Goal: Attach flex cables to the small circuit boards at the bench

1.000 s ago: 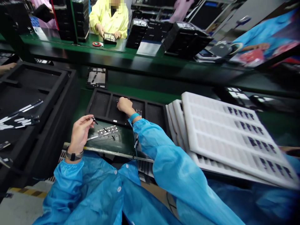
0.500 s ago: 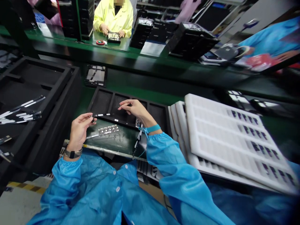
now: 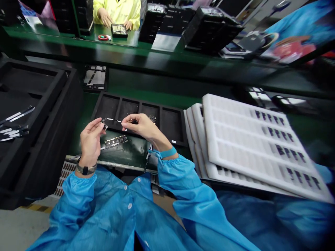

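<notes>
My left hand point(image 3: 90, 139) pinches one end of a thin flex cable strip point(image 3: 113, 120) with a small black part at its tip. My right hand point(image 3: 141, 126) pinches the strip's other end with a small dark piece. Both hands hover over the near edge of a black compartment tray point(image 3: 171, 122). Below them a small strip of tiny components point(image 3: 116, 140) lies on the green bench surface point(image 3: 125, 157). Both arms wear blue sleeves; a watch sits on the left wrist and a blue strap on the right.
Stacked white foam trays point(image 3: 235, 139) with small dark parts lie at right. A large black tray point(image 3: 28, 104) holding cable strips stands at left. Across the green conveyor a person in yellow point(image 3: 117, 10) works beside stacks of black trays point(image 3: 209, 31).
My right hand has come back from the tray compartment to meet my left hand. The two now hold the strip between them. The view has tilted slightly.
</notes>
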A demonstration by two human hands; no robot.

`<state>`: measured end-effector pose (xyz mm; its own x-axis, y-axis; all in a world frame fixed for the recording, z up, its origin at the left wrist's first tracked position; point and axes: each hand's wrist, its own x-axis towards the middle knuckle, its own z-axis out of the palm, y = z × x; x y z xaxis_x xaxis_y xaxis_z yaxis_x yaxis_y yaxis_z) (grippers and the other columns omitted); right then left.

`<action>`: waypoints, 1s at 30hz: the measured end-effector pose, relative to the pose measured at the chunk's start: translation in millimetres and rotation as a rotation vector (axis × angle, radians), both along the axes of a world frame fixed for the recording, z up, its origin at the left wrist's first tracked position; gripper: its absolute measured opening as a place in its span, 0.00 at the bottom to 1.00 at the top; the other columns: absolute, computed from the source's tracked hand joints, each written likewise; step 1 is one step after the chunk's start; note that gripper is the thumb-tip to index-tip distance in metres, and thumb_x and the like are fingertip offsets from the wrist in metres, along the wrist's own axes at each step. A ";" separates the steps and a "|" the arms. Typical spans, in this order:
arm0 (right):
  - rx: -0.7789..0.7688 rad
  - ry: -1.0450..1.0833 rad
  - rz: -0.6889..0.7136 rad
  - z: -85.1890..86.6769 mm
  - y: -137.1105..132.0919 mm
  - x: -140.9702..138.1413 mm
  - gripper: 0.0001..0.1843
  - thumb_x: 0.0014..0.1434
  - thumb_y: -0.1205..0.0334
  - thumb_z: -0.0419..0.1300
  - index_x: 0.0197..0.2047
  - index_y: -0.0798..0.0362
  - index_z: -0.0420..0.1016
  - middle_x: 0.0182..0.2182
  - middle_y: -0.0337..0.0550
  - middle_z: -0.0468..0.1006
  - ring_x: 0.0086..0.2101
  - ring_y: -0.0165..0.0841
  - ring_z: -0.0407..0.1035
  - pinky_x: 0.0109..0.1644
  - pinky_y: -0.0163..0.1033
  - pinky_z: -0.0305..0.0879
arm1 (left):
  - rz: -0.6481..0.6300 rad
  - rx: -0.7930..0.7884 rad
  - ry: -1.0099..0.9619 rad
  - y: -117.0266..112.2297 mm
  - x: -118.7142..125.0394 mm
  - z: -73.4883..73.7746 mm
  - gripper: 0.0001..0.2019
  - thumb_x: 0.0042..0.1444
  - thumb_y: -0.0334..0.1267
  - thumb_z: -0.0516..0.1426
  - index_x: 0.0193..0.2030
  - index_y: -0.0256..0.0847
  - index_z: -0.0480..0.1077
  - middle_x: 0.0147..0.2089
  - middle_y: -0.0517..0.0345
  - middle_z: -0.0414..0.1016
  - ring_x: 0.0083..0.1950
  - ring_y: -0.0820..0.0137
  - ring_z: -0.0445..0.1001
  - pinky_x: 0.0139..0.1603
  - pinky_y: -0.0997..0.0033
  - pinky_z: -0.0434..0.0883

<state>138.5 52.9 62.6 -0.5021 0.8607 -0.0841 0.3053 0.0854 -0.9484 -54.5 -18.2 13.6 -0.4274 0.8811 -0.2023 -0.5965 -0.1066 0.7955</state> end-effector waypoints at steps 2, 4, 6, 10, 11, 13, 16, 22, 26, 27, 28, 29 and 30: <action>0.056 0.007 0.033 1.2 -4.9 -2.9 0.12 0.60 0.54 0.68 0.34 0.55 0.82 0.28 0.42 0.84 0.29 0.31 0.71 0.38 0.38 0.65 | 0.008 0.017 0.035 1.7 10.0 1.2 0.18 0.40 0.35 0.76 0.40 0.38 0.85 0.35 0.54 0.82 0.35 0.72 0.77 0.36 0.73 0.73; 0.089 0.012 0.056 2.3 -10.0 -5.7 0.11 0.61 0.54 0.67 0.35 0.55 0.81 0.29 0.42 0.84 0.33 0.33 0.75 0.43 0.39 0.68 | 0.017 0.024 0.067 3.4 19.1 1.0 0.17 0.42 0.36 0.76 0.40 0.38 0.84 0.35 0.54 0.82 0.34 0.72 0.78 0.36 0.72 0.75; 0.102 0.010 0.062 3.1 -14.7 -7.7 0.11 0.62 0.55 0.67 0.36 0.54 0.81 0.30 0.42 0.85 0.35 0.35 0.77 0.46 0.40 0.70 | 0.026 0.025 0.086 4.7 26.6 0.0 0.17 0.43 0.37 0.76 0.41 0.38 0.84 0.35 0.54 0.82 0.34 0.71 0.78 0.36 0.72 0.75; 0.118 0.008 0.039 2.7 -19.7 -8.7 0.11 0.64 0.55 0.65 0.37 0.54 0.81 0.31 0.43 0.86 0.36 0.36 0.78 0.47 0.41 0.71 | 0.030 0.025 0.101 5.9 34.9 -2.0 0.17 0.43 0.37 0.75 0.41 0.37 0.83 0.35 0.54 0.82 0.35 0.70 0.79 0.37 0.71 0.77; 0.121 0.008 0.031 2.2 -19.9 -8.4 0.11 0.64 0.55 0.65 0.37 0.54 0.81 0.32 0.44 0.86 0.37 0.36 0.79 0.47 0.41 0.72 | 0.027 0.025 0.104 5.9 35.8 -2.1 0.17 0.44 0.37 0.75 0.41 0.37 0.83 0.35 0.54 0.82 0.34 0.70 0.80 0.37 0.71 0.77; 0.121 0.005 0.019 1.0 -19.5 -7.7 0.11 0.64 0.55 0.65 0.37 0.54 0.81 0.32 0.44 0.86 0.37 0.37 0.79 0.47 0.41 0.72 | 0.018 0.021 0.109 5.7 36.7 -1.9 0.17 0.44 0.37 0.75 0.42 0.36 0.83 0.34 0.54 0.82 0.33 0.70 0.79 0.37 0.70 0.78; 0.123 0.006 0.010 -1.2 -18.7 -6.9 0.11 0.65 0.55 0.65 0.36 0.54 0.81 0.31 0.44 0.85 0.36 0.37 0.79 0.47 0.42 0.73 | 0.012 0.019 0.122 5.4 37.5 -0.6 0.16 0.44 0.38 0.74 0.41 0.37 0.83 0.34 0.54 0.82 0.33 0.70 0.79 0.37 0.69 0.78; 0.146 -0.012 -0.030 -4.1 -20.5 -7.1 0.08 0.65 0.60 0.64 0.36 0.54 0.80 0.31 0.44 0.85 0.36 0.37 0.79 0.47 0.41 0.73 | 0.075 0.020 0.232 4.2 40.5 2.4 0.15 0.46 0.38 0.74 0.40 0.36 0.82 0.35 0.52 0.83 0.34 0.67 0.81 0.37 0.68 0.79; 0.150 -0.066 -0.026 -3.3 -20.7 -5.0 0.07 0.65 0.62 0.64 0.35 0.54 0.80 0.31 0.43 0.85 0.35 0.36 0.79 0.46 0.40 0.72 | 0.059 0.011 0.326 2.8 40.7 4.0 0.13 0.48 0.37 0.73 0.40 0.36 0.82 0.34 0.53 0.83 0.34 0.66 0.81 0.36 0.68 0.78; 0.153 -0.082 -0.025 -3.1 -20.6 -4.4 0.07 0.65 0.62 0.64 0.35 0.54 0.80 0.30 0.43 0.85 0.35 0.36 0.79 0.46 0.40 0.71 | 0.050 0.009 0.348 2.5 40.8 4.4 0.12 0.49 0.37 0.73 0.40 0.37 0.82 0.33 0.53 0.83 0.34 0.66 0.81 0.37 0.67 0.78; 0.156 -0.095 -0.029 -3.1 -20.6 -3.9 0.07 0.65 0.62 0.64 0.34 0.53 0.80 0.30 0.43 0.85 0.35 0.36 0.79 0.45 0.40 0.71 | 0.046 0.009 0.369 2.2 41.1 4.7 0.12 0.49 0.37 0.73 0.40 0.37 0.82 0.34 0.53 0.83 0.34 0.66 0.81 0.38 0.67 0.79; 0.159 -0.106 -0.038 -3.2 -20.8 -3.6 0.07 0.65 0.62 0.64 0.34 0.53 0.80 0.30 0.43 0.85 0.35 0.36 0.79 0.45 0.40 0.71 | 0.046 0.011 0.386 1.9 41.6 5.0 0.11 0.50 0.36 0.72 0.40 0.38 0.82 0.34 0.53 0.83 0.35 0.66 0.82 0.39 0.67 0.79; 0.161 -0.113 -0.051 -3.6 -21.0 -3.4 0.07 0.65 0.63 0.64 0.34 0.53 0.80 0.30 0.43 0.85 0.35 0.36 0.78 0.44 0.40 0.70 | 0.049 0.013 0.397 1.7 42.3 5.2 0.11 0.51 0.36 0.72 0.40 0.38 0.82 0.34 0.53 0.83 0.35 0.66 0.82 0.40 0.66 0.79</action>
